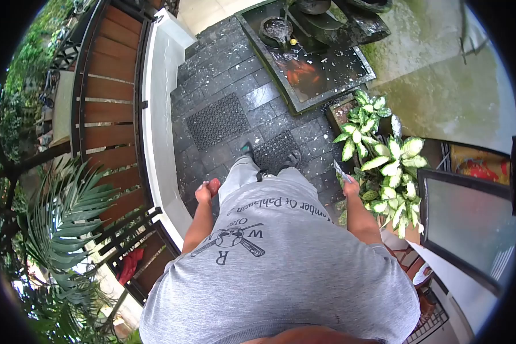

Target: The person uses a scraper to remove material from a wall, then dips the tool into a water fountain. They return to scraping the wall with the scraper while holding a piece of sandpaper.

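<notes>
My left hand (204, 192) hangs beside my left thigh, its fingers curled round a small reddish-brown lump (214, 186) whose kind I cannot make out. On the other side, my right hand (351, 187) is closed on a thin grey-white object (341, 171), perhaps a blade or a folded sheet; it points up and away from me. Variegated green-and-cream leaves (397, 163) are close beside the right hand. A low white wall (161, 114) runs to the left of the left hand.
Dark wet-looking stone tiles (200, 74) lie ahead, with perforated mats (218, 121) near my feet. A raised fish pond (295, 106) with orange fish (301, 71) stands ahead right. A brown slatted gate (112, 86) lines the left; a framed glass pane (467, 221) stands at right.
</notes>
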Action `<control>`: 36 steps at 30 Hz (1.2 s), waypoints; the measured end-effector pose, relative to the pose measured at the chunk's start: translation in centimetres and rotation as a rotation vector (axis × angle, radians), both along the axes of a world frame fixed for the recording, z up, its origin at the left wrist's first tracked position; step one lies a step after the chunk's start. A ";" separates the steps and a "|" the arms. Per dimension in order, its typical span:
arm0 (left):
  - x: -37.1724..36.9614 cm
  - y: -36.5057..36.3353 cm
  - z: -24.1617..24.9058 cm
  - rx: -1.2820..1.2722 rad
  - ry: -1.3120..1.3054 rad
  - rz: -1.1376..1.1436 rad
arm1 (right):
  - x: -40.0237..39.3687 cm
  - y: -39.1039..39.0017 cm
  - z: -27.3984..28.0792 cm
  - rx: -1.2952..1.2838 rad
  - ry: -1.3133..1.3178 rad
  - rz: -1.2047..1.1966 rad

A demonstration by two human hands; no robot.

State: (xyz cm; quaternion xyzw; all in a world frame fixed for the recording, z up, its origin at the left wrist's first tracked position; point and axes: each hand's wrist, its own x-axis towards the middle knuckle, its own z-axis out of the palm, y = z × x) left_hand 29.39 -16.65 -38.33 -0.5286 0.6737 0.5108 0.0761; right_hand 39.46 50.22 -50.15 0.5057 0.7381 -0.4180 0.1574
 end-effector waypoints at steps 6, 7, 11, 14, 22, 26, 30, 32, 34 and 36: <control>-0.5 2.1 -0.7 -0.062 -0.079 -0.120 | -8.9 -3.2 8.0 0.151 -0.040 0.363; -1.3 0.4 -4.2 -0.056 -0.081 -0.122 | -10.9 -4.1 8.2 0.226 -0.005 0.504; -8.9 -4.4 -8.6 -0.050 -0.080 -0.315 | -21.2 -10.3 10.4 0.192 0.159 0.388; -18.8 -5.3 -5.6 -0.159 -0.087 -0.423 | -29.5 -13.5 9.4 0.337 0.197 0.373; -40.6 -6.0 -0.3 -0.052 0.340 -0.526 | -42.7 -16.6 11.0 0.363 0.204 0.368; -42.1 -4.8 -0.8 -0.079 0.329 -0.581 | -44.9 -15.5 8.3 0.441 0.144 0.517; -38.2 -1.9 -1.7 -0.068 0.185 -0.582 | -48.8 -15.6 7.7 0.471 0.091 0.687; -35.5 -0.2 -1.1 -0.074 0.058 -0.591 | -51.3 -15.2 6.1 0.409 0.056 0.753; -31.6 -0.8 -4.1 0.016 0.036 -0.548 | -54.6 -15.3 5.1 0.394 0.007 0.798; -30.2 0.7 -2.0 0.013 -0.087 -0.517 | -57.8 -15.6 4.1 0.389 -0.025 0.852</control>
